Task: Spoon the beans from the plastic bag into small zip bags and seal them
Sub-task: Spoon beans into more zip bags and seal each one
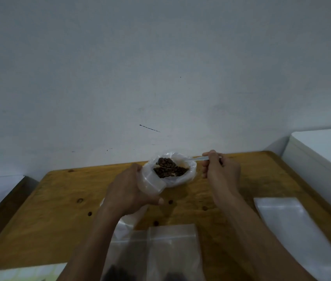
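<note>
Crosswise, loaded spoon in right hand pinch, bowl leftward over plastic bag; left hand gripping zip bag.

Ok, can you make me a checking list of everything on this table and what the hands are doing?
Surface: wooden table, with dark knots.
Job's things: plastic bag open, beans inside; spoon loaded with beans above it; small zip bag.
Clutter: flat clear bags at the near edge, two with dark contents; another stack at right.
Hands: left hand holds the small zip bag beside the plastic bag; right hand grips the spoon handle.
Cables: nothing seen.
Surroundings: pale wall; white box at right.
</note>
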The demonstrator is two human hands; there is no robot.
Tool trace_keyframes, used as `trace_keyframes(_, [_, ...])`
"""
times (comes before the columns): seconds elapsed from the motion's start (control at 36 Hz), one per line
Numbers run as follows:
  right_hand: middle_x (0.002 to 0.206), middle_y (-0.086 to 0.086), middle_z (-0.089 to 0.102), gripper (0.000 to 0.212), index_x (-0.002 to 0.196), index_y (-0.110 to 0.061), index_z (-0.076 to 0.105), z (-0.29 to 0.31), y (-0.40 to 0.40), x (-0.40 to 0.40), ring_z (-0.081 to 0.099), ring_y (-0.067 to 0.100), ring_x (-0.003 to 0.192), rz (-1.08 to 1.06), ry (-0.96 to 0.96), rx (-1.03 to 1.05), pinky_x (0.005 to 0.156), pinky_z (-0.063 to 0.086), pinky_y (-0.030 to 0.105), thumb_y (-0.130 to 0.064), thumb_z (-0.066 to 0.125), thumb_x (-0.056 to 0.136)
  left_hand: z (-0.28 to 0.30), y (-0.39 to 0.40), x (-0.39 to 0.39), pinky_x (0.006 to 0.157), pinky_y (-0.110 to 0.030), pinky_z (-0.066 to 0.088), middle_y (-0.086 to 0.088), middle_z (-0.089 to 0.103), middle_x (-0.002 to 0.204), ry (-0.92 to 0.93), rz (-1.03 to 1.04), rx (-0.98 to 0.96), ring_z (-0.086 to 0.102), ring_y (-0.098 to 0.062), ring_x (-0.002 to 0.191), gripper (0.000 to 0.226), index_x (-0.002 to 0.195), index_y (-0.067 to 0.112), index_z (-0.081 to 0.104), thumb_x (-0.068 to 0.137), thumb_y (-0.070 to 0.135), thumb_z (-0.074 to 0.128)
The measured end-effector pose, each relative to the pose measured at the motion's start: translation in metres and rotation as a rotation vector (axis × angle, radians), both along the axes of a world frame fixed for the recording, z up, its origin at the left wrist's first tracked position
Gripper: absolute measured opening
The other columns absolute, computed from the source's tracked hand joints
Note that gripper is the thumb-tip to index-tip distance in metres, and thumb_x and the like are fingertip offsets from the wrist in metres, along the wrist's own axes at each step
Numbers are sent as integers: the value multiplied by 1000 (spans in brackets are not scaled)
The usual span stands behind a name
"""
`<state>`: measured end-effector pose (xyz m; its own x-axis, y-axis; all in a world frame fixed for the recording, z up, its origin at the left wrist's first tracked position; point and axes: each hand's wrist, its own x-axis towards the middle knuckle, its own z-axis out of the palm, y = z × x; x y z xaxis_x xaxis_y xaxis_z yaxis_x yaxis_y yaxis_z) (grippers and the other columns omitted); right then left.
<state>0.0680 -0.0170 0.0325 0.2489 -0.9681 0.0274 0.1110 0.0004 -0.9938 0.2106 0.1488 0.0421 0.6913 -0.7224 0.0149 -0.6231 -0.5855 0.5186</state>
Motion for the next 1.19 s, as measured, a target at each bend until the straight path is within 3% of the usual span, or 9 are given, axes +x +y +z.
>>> trace_keyframes(0.22, [59, -4, 65, 28, 88, -16, 73, 23, 22, -7, 59, 8, 54, 147, 1, -195, 55, 51, 29, -28, 53, 103, 1, 2, -3, 66, -29, 46, 6, 54, 109, 42, 56, -165, 55, -17, 96, 105, 134, 18, 43, 49, 55, 94])
trace_keyframes(0.36, [69, -11, 64, 27, 99, -19, 73, 26, 37, -10, 63, 7, 64, 246, 84, -564, 59, 56, 30, -32, 50, 103, 5, 3, -8, 58, -17, 41, 16, 49, 94, 31, 60, -233, 50, -2, 79, 102, 132, 15, 41, 53, 55, 93])
trace_keyframes(0.47, [79, -16, 65, 26, 105, -17, 72, 28, 41, -13, 66, 4, 74, 200, 67, -721, 62, 56, 22, -31, 49, 103, 4, 4, -8, 59, -20, 45, 15, 48, 95, 54, 82, -256, 52, -9, 84, 100, 128, 17, 40, 52, 57, 92])
trace_keyframes(0.64, [89, 0, 72, 25, 105, -9, 71, 16, 19, -9, 64, 6, 76, -29, 133, -899, 64, 49, 14, -23, 50, 103, 0, 3, -4, 57, -19, 42, 10, 50, 104, 68, 82, -260, 51, -9, 86, 102, 131, 17, 41, 51, 56, 93])
trace_keyframes(0.81, [91, 5, 65, 29, 107, -6, 71, -25, 5, -10, 59, 15, 77, 13, 390, -1234, 62, 46, 19, -22, 47, 102, -4, -3, -2, 62, -22, 46, 6, 50, 113, 86, 42, -210, 54, -16, 97, 110, 136, 19, 38, 48, 58, 93])
trace_keyframes(0.92, [91, 7, 65, 15, 101, -6, 71, -46, 7, -8, 61, 20, 79, 35, 493, -1347, 51, 53, 27, -11, 58, 96, -5, -7, -1, 66, -22, 47, 7, 51, 115, 87, -4, -151, 55, -16, 98, 111, 136, 22, 37, 47, 59, 92])
trace_keyframes(1.03, [94, 9, 67, 14, 106, -4, 71, -55, 9, -3, 64, 22, 79, 39, 526, -1269, 57, 55, 30, -5, 63, 94, -5, -8, -1, 69, -23, 46, 10, 48, 113, 97, -45, -114, 53, -16, 101, 112, 138, 22, 36, 48, 58, 93])
trace_keyframes(1.14, [82, -2, 59, 20, 101, -6, 69, -47, 17, -3, 46, 2, 64, -23, 393, -983, 63, 40, 6, -12, 49, 103, -4, -7, -1, 66, -21, 43, 10, 47, 113, 94, -49, -100, 52, -15, 100, 112, 139, 22, 36, 49, 58, 92])
trace_keyframes(1.19, [73, -5, 57, 20, 96, -10, 69, -42, 21, -5, 46, -1, 59, -73, 354, -817, 58, 38, 5, -11, 50, 103, -4, -7, -1, 65, -20, 42, 11, 46, 112, 91, -56, -92, 51, -14, 100, 111, 139, 22, 36, 50, 58, 92])
